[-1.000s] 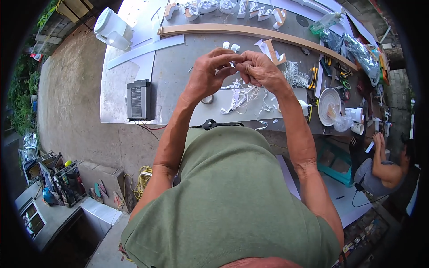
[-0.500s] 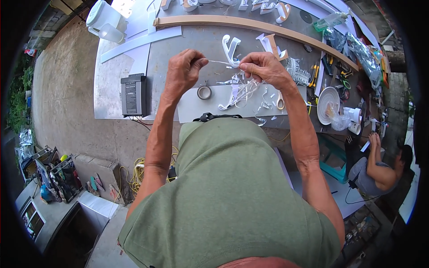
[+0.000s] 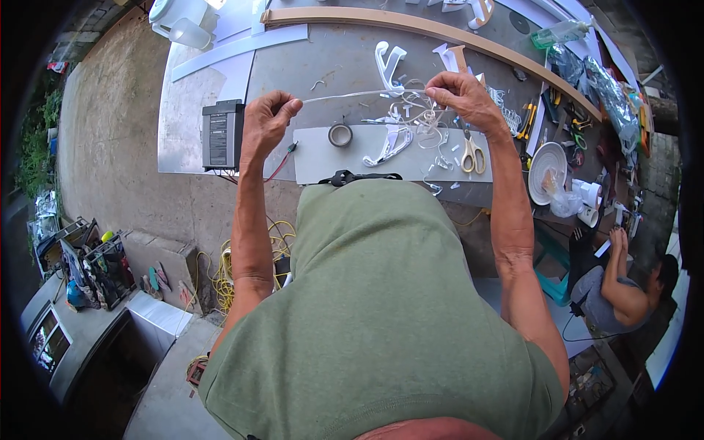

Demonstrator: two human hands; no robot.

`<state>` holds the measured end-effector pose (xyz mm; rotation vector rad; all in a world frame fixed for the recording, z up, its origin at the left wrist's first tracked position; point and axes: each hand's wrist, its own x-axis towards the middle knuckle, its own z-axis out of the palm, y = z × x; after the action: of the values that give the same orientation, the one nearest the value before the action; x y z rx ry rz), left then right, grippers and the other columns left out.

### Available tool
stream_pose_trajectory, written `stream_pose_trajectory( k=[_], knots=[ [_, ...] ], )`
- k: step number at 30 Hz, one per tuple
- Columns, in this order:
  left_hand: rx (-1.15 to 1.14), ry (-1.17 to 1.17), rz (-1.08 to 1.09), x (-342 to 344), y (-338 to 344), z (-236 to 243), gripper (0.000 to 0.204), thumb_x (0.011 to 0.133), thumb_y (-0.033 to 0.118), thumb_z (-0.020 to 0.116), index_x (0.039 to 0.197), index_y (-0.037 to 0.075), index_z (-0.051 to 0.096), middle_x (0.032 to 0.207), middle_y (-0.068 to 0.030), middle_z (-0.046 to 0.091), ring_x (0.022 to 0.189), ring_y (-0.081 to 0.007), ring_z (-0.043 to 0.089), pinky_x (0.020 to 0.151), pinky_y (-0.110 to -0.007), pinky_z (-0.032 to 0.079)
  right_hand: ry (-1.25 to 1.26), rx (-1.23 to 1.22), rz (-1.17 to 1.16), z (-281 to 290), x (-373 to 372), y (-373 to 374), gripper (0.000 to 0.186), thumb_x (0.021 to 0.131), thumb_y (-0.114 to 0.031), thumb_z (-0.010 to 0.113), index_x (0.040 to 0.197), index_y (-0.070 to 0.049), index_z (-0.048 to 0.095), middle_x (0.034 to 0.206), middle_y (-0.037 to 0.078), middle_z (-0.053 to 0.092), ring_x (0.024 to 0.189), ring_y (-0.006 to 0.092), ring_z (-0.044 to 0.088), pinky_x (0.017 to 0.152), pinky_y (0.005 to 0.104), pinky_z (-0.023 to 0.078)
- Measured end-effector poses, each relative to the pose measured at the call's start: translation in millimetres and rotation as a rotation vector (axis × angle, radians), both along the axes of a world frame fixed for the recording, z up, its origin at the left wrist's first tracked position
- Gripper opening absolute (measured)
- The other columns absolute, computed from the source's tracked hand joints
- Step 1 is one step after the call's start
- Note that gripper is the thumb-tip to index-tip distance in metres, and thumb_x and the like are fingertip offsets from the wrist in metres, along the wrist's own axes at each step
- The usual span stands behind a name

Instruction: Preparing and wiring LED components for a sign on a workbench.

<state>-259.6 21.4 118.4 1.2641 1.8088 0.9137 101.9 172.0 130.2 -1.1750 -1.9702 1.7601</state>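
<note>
A thin whitish cord (image 3: pixel 363 94) stretches nearly straight between my hands, above the table. My left hand (image 3: pixel 268 121) pinches one end between thumb and fingertips. The other end is pinched in my right hand (image 3: pixel 468 103). Below the right hand lies a loose tangle of pale cord (image 3: pixel 427 121). Behind the stretched cord is a white curved letter-like piece (image 3: pixel 383 67). Another white curved piece (image 3: pixel 389 145) rests on a grey board (image 3: pixel 312 163), with a tape roll (image 3: pixel 340 135) to its left. Scissors with cream handles (image 3: pixel 474 158) lie near my right wrist.
A black box with wires (image 3: pixel 222 136) stands beside my left hand. A long brown strip (image 3: pixel 411 23) crosses the table's far side. Pliers (image 3: pixel 579 138), a white round dish (image 3: pixel 546 170) and plastic bags are at the right. Another person (image 3: pixel 620 290) sits at the far right.
My hands have moved apart, the left one leftward and slightly nearer, the right one a little rightward. A longer length of cord now spans between them. The scissors have come into fuller view.
</note>
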Motion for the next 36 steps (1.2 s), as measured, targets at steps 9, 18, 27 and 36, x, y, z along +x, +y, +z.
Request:
stream_pose_trajectory(
  k=[9,18,27,36],
  knots=[
    [-0.052,-0.138,0.0,-14,-16,-20,0.022,0.095,0.021,0.068,0.095,0.0,0.072,0.073,-0.001,0.065,0.065,-0.0076,0.054,0.06,-0.024,0.046,-0.002,0.018,-0.007,-10,-6,-3,0.021,0.094,-0.023,0.069,0.097,-0.002,0.069,0.08,-0.002,0.06,0.073,0.0066,0.051,0.066,0.0232,0.044],
    [0.163,0.231,0.044,5,8,-14,0.028,0.099,0.029,0.061,0.108,0.005,0.073,0.094,-0.0085,0.076,0.082,-0.0223,0.07,0.073,-0.035,0.054,-0.095,0.289,0.138,-22,-43,-6,0.026,0.092,-0.024,0.066,0.096,0.001,0.068,0.074,0.004,0.062,0.067,0.0119,0.054,0.061,0.0304,0.045],
    [0.063,-0.216,-0.331,81,64,-27,0.031,0.091,0.031,0.073,0.104,0.003,0.075,0.094,-0.0097,0.075,0.091,-0.0178,0.069,0.087,-0.034,0.053,-0.094,0.319,0.192,-20,-69,2,0.03,0.09,-0.029,0.067,0.097,0.0,0.07,0.075,0.008,0.067,0.069,0.0166,0.06,0.065,0.0335,0.049],
    [-0.19,-0.255,-0.338,100,98,-11,0.031,0.083,0.029,0.08,0.093,0.0,0.075,0.068,-0.0024,0.064,0.054,-0.0051,0.052,0.046,-0.02,0.038,-0.175,0.449,0.14,-23,-54,11,0.029,0.087,-0.028,0.066,0.096,-0.001,0.071,0.083,0.016,0.071,0.076,0.0259,0.068,0.072,0.0379,0.053]
  ],
)
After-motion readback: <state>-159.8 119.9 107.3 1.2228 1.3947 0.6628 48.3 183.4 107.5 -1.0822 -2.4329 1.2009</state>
